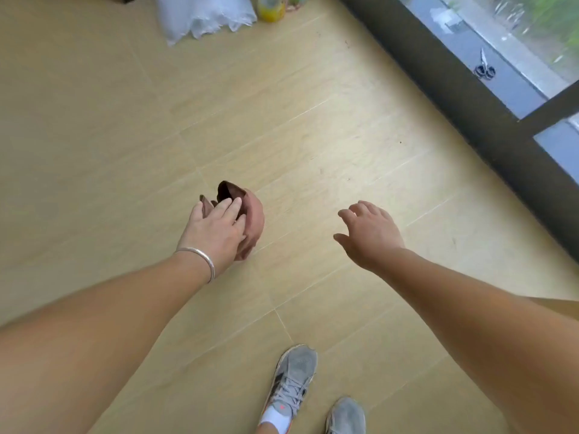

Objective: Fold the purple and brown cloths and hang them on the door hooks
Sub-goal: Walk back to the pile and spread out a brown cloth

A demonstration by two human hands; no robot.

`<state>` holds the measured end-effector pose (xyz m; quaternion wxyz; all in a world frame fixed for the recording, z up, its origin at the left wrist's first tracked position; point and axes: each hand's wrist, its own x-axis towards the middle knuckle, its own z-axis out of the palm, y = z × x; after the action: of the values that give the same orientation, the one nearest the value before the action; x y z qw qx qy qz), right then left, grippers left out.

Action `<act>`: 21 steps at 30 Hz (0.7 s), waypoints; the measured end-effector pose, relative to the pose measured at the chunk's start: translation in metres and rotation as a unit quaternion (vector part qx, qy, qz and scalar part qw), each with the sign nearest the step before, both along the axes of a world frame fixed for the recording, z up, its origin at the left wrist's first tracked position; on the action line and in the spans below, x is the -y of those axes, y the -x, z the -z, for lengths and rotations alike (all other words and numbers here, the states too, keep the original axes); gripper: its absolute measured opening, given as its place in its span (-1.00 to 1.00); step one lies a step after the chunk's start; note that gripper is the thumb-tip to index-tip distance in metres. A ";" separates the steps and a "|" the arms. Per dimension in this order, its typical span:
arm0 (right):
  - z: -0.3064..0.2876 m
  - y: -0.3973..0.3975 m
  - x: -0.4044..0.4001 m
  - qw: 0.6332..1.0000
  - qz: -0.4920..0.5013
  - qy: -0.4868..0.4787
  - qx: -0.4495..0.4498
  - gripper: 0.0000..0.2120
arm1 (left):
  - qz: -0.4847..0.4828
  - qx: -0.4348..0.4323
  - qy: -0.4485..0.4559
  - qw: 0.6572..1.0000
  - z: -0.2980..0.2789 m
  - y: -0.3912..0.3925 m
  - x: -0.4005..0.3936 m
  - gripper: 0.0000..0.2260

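Note:
The brown cloth [250,220] is bunched up in my left hand [213,233], which grips it above the wooden floor, a silver bangle on the wrist. My right hand [369,233] hovers to the right of the cloth, apart from it, fingers loosely spread and holding nothing. No purple cloth and no door hooks are in view.
A dark window frame [463,98] runs along the right, with scissors [485,69] on the sill. A white plastic bag [203,17] and a yellow bottle [271,7] stand at the far edge of the floor. My grey shoes [294,380] are below.

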<state>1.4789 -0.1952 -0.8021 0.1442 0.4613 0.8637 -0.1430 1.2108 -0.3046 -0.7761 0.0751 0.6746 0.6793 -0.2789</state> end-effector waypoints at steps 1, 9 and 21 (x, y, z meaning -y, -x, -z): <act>-0.007 0.011 0.001 1.000 -0.011 0.000 -0.004 -0.56 | -0.006 -0.003 0.003 1.000 -0.004 0.004 0.012 -0.59; 0.012 0.030 0.069 0.991 -0.127 0.033 0.012 -0.58 | -0.176 0.056 0.086 0.979 0.050 -0.063 0.140 -0.54; 0.180 0.044 0.187 0.974 -0.201 0.062 0.084 -0.54 | -0.339 0.149 0.104 0.923 0.210 -0.091 0.279 -0.52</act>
<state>1.4350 -0.3826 -0.9824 0.2702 0.2790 0.9129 -0.1255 1.3018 -0.5839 -0.9864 0.3355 0.4257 0.8156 -0.2024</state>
